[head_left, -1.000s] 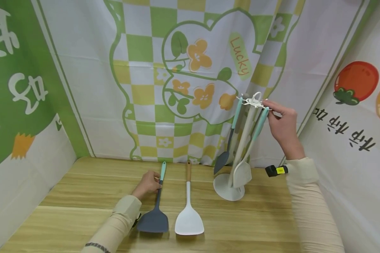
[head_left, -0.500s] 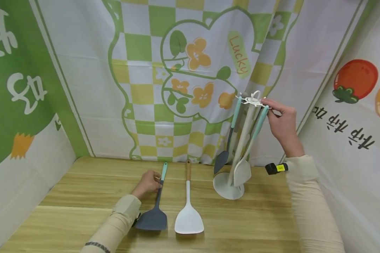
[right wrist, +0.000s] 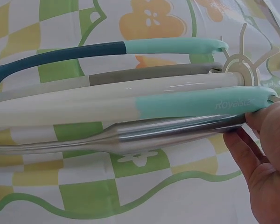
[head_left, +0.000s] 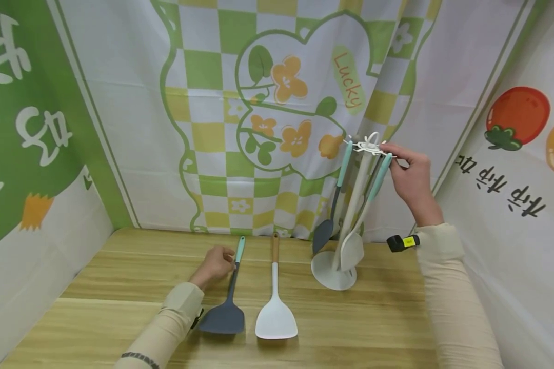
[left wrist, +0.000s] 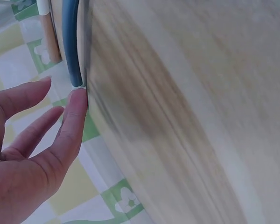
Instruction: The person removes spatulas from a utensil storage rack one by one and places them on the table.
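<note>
A dark grey spatula (head_left: pixel 222 318) with a turquoise handle end lies on the wooden table. My left hand (head_left: pixel 215 265) is beside it, and one fingertip touches its handle (left wrist: pixel 71 46) in the left wrist view. The thumb stands apart from it. To the right lies a white spatula (head_left: pixel 276 320) with a wooden handle end. My right hand (head_left: pixel 410 171) pinches the hook ring (head_left: pixel 368 148) of a white utensil rack (head_left: pixel 332 271) at its right edge. Close to those fingers hangs a pale turner with a turquoise handle (right wrist: pixel 196 102); a metal-handled utensil (right wrist: pixel 177 133) is just below.
Also on the rack hang a dark utensil with a turquoise handle (right wrist: pixel 172 45) and a grey-handled one (right wrist: pixel 149 74). A checked cloth (head_left: pixel 208 148) forms the backdrop behind the table (head_left: pixel 364 328). Printed cloths flank both sides.
The pale turner on the rack has shifted slightly left. My left fingers reach a little less over the dark spatula's handle. My right hand keeps its place at the hook ring.
</note>
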